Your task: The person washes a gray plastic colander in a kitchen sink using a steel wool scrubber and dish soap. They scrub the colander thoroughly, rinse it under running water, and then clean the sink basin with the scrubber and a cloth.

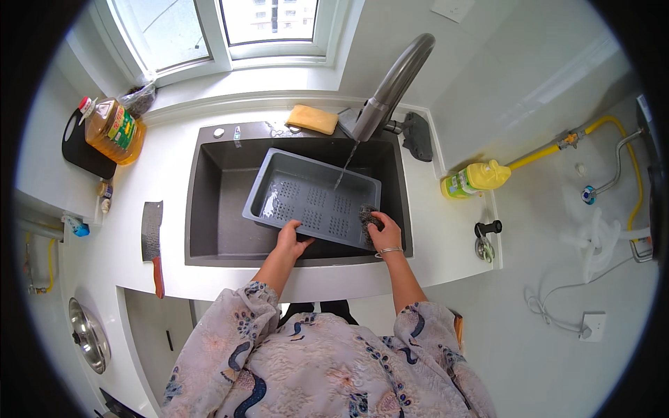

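Observation:
A grey perforated drain basket point(306, 202) sits tilted in the dark sink point(221, 181), turned slightly clockwise. Along its near edge, my left hand point(289, 242) grips the rim, thumb over the top. My right hand point(385, 233) is closed on a dark steel-wool scrubber point(368, 217), pressed against the basket's right end. From the metal faucet point(382, 104) a thin stream of water runs into the basket, and its floor looks wet. The fingers of both hands are partly hidden below the rim or behind the scrubber.
A yellow sponge point(311, 119) and a dark cloth point(418, 136) lie behind the sink. A cleaver point(152, 233) rests on the left counter, near an oil jug point(115, 131). To the right stand a yellow detergent bottle point(477, 179) and scissors point(483, 249). A metal lid point(89, 336) lies lower left.

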A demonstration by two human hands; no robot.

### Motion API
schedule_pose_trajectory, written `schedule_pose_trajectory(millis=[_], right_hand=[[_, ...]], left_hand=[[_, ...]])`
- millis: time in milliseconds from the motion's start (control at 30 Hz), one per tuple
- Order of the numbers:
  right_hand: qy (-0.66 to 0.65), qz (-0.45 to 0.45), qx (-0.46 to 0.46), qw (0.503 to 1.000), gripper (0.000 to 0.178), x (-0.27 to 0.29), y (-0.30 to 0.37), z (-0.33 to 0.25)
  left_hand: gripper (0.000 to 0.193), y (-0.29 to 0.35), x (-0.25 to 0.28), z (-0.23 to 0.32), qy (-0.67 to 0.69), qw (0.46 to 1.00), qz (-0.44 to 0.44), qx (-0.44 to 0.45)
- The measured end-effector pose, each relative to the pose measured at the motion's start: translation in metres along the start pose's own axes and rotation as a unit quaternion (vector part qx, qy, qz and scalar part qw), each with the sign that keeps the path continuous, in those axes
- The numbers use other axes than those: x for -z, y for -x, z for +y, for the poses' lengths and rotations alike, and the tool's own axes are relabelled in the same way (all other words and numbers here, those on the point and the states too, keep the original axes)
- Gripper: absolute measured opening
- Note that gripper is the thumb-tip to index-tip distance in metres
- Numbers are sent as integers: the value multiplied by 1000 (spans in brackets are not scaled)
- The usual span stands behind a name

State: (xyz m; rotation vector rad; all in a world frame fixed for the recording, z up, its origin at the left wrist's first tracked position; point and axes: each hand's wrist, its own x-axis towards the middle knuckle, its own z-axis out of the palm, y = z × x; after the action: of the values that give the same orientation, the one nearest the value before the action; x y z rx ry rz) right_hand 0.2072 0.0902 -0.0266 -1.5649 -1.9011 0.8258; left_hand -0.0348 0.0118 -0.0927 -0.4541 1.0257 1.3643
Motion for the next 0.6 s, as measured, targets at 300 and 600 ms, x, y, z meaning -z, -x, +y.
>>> schedule_pose_trajectory(millis=[300,600], right_hand=[[-167,6,-92,982,31,-1,-12,-19],[-273,-89,-168,943,30,-54,-61,43]], left_hand=[[39,-40,-6,-4,5,995,98,15],[63,-2,-5,-16,-71,984,163,18]])
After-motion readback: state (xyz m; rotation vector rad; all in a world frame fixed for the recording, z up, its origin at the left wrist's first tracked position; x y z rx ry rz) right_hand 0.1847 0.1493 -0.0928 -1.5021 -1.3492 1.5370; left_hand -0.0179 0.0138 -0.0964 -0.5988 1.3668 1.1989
